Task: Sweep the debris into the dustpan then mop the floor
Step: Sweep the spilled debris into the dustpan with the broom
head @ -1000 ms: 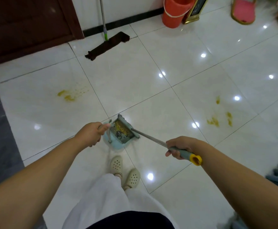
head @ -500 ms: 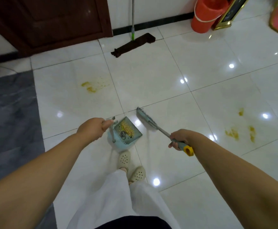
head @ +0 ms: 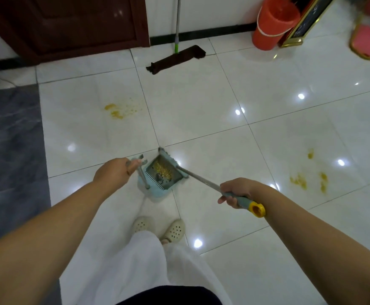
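Your left hand [head: 113,172] grips the dustpan [head: 161,176] handle; your right hand [head: 234,191] grips the broom [head: 201,180] handle, its head touching the pan's mouth. Yellow debris [head: 163,169] lies inside. The mop [head: 176,59] rests on the floor [head: 201,102] by the wall.

Orange bucket [head: 274,25] near framed board [head: 305,20]; pink slipper [head: 367,44] right; dark door [head: 69,23]; grey mat [head: 8,150] left.

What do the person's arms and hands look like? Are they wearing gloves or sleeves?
No gloves and no sleeves in view: both forearms are bare from the picture's bottom edge to the fingers. The left hand and right hand show no watch, bracelet or ring from this angle.
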Demonstrator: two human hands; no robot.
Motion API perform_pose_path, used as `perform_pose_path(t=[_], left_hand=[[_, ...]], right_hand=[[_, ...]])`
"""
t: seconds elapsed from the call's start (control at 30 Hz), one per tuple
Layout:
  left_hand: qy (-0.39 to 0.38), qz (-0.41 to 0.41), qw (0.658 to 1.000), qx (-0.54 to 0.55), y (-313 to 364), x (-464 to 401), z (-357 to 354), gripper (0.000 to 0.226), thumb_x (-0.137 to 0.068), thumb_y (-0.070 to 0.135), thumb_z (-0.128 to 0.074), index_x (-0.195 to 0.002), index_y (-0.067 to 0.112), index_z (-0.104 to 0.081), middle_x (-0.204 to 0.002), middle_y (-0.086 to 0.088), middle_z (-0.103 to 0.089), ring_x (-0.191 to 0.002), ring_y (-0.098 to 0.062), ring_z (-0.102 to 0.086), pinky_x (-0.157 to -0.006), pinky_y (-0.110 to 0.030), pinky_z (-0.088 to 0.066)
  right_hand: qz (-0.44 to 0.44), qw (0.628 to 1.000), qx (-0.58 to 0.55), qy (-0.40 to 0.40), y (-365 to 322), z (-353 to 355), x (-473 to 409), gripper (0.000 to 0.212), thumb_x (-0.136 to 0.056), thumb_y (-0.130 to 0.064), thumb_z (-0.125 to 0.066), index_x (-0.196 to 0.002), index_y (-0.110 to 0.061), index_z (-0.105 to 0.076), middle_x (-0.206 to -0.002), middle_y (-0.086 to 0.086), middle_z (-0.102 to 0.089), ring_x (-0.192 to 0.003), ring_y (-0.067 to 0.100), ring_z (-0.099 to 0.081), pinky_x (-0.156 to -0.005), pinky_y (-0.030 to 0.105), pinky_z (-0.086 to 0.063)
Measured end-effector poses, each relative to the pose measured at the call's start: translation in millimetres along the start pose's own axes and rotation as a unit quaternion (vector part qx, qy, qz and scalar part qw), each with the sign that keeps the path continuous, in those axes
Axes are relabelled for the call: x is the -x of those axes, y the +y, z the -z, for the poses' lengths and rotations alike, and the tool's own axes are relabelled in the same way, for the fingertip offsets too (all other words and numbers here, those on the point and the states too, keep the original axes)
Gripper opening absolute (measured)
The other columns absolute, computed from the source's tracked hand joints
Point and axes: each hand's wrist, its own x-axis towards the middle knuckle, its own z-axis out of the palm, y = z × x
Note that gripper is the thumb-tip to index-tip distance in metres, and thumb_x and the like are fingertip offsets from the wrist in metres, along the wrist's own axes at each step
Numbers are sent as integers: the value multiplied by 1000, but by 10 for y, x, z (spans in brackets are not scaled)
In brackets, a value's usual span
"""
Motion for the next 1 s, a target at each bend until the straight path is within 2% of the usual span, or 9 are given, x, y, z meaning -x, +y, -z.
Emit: perform_pose_path(t=[0.1,0.23,0.37,0.47,0.57,0.67,0.77,0.9,1.0], left_hand=[[15,-9,999,-29,-107,58,55,56,-90,62,-26,-61,19,-45,-56,-1,-49,-51,-18,-46,-48,-27,-31],[21,-10,999,-48,-275,98,171,54,-90,61,-25,-60,20,-44,-57,-1,-47,-54,-15,-44,-48,-27,-30],[6,-6,999,-46,-458,99,256,51,-94,55,-29,-61,19,-44,-59,-2,-48,-56,-18,-44,-56,-31,-37],[-3,3,999,-53,-613,83,316,41,-96,43,-34,-65,18,-44,-61,-2,-48,-62,-24,-48,-61,-32,-41],[-4,14,999,-43,-727,56,347,32,-95,29,-40,-65,19,-44,-61,-2,-46,-58,-22,-46,-55,-29,-35],[-2,14,1000,6,-773,43,350,39,-95,39,-40,-60,22,-44,-56,-2,-47,-51,-18,-44,-51,-27,-34],[-15,16,999,42,-853,54,394,46,-94,50,-35,-61,20,-46,-57,-5,-49,-54,-24,-47,-57,-29,-39],[-22,7,997,68,-1002,95,431,48,-94,52,-34,-63,18,-49,-61,-8,-53,-57,-25,-48,-59,-30,-42],[-23,5,997,76,-1151,130,483,49,-93,54,-35,-60,20,-48,-60,-8,-54,-56,-24,-48,-59,-31,-42]], right_hand=[[9,1000,10,22,-72,-5,-58,28,-99,-10,-38,-124,2,-43,-63,11,-59,-28,8,-38,-32,13,-37],[22,998,-27,44,-203,-50,-259,19,-100,-8,-37,-115,3,-40,-83,17,-58,-29,9,-38,-32,13,-37],[16,998,-31,55,-276,-191,-528,21,-100,-12,-41,-114,4,-41,-88,20,-60,-41,12,-40,-32,15,-39],[2,999,-13,50,-250,-435,-647,20,-100,-12,-41,-112,3,-41,-88,19,-60,-38,11,-41,-33,16,-40],[-10,999,-1,34,-151,-738,-632,19,-99,-10,-40,-113,3,-40,-86,17,-60,-36,11,-41,-34,16,-40],[-24,1000,0,-7,-52,-967,-466,22,-97,-10,-43,-117,0,-42,-80,15,-62,-37,10,-41,-34,16,-41],[-28,999,-22,-33,9,-1147,-255,24,-96,-11,-46,-118,-1,-44,-71,12,-64,-37,9,-42,-35,17,-42],[-21,999,-42,-19,37,-1244,-1,18,-97,-12,-45,-111,0,-46,-71,12,-65,-37,8,-41,-36,16,-41],[-9,999,-35,8,36,-1279,95,23,-98,-13,-46,-116,0,-47,-64,10,-65,-34,8,-41,-35,15,-41]])
